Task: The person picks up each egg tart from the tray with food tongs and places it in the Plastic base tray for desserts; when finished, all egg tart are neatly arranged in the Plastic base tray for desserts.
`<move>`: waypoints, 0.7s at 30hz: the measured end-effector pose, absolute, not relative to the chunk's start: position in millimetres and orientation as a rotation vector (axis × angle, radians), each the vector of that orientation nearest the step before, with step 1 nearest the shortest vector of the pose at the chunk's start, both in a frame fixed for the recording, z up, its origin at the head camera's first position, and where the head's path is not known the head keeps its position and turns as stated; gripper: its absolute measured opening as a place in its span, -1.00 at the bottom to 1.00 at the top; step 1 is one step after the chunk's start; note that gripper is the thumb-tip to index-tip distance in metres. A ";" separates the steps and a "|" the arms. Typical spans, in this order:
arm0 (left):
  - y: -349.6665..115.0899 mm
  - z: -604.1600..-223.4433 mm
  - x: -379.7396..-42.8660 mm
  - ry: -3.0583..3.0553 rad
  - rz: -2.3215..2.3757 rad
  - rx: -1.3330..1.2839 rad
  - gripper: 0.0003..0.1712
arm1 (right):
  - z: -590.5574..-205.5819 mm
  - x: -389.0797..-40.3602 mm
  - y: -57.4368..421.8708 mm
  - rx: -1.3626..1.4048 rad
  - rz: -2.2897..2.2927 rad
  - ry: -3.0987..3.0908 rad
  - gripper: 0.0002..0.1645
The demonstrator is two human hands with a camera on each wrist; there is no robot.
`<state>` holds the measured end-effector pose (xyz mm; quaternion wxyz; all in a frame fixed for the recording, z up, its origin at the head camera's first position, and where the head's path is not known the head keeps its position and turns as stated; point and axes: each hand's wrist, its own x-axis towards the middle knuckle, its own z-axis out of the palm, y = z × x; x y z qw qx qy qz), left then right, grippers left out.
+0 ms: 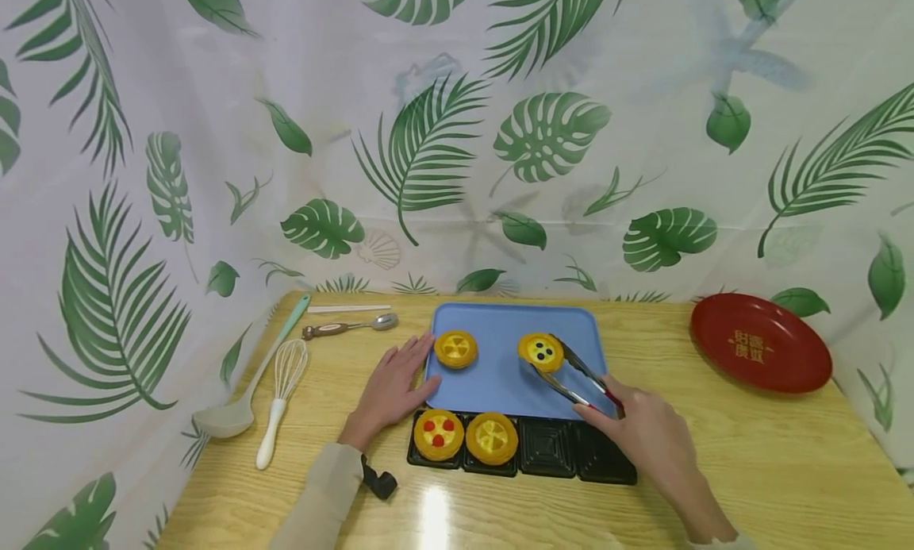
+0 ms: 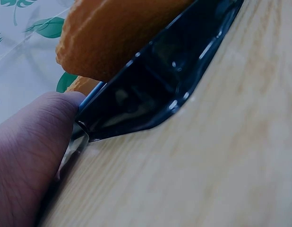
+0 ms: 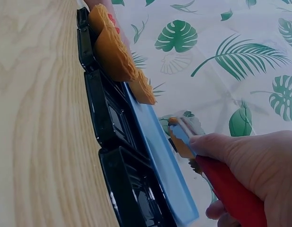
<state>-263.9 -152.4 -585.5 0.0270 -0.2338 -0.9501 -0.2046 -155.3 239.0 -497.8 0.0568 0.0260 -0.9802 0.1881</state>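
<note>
My right hand grips red-handled tongs, whose tips stand on either side of an egg tart topped with dark berries. In the right wrist view that tart is held close over the blue tray. Another tart, with yellow fruit pieces, sits at the tray's left. My left hand rests at the tray's left edge with its fingers extended. In front lies a black compartment tray; its two left compartments hold a red-topped tart and a yellow-topped tart.
A ladle, a white-handled whisk, a spoon and pale chopsticks lie on the left of the wooden table. A red oval plate is at the back right. Leaf-patterned curtain hangs behind.
</note>
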 end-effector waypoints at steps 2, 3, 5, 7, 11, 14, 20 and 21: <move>-152.1 -585.1 -263.5 -2.932 -0.633 -0.722 -0.09 | -499.7 -153.7 241.1 0.075 0.566 -2.976 -0.07; -152.1 -585.2 -263.4 -2.927 -0.634 -0.724 -0.09 | -500.5 -152.8 241.9 0.074 0.565 -2.977 -0.06; -151.9 -585.3 -262.8 -2.911 -0.647 -0.729 -0.09 | -501.6 -151.2 243.2 0.075 0.560 -2.976 -0.04; -151.9 -585.9 -262.3 -2.912 -0.641 -0.727 -0.10 | -501.8 -149.1 243.7 0.089 0.548 -2.967 -0.03; -151.8 -587.5 -262.1 -2.915 -0.638 -0.727 -0.10 | -501.7 -144.2 244.5 0.119 0.521 -2.945 -0.06; -151.5 -588.4 -262.4 -2.914 -0.629 -0.731 -0.09 | -501.3 -138.7 246.0 0.148 0.503 -2.922 -0.09; -151.2 -588.2 -263.1 -2.888 -0.617 -0.742 -0.09 | -500.7 -121.0 251.4 0.175 0.480 -2.869 -0.17; -151.4 -588.2 -263.0 -2.883 -0.617 -0.745 -0.10 | -500.9 -116.8 252.7 0.176 0.475 -2.865 -0.19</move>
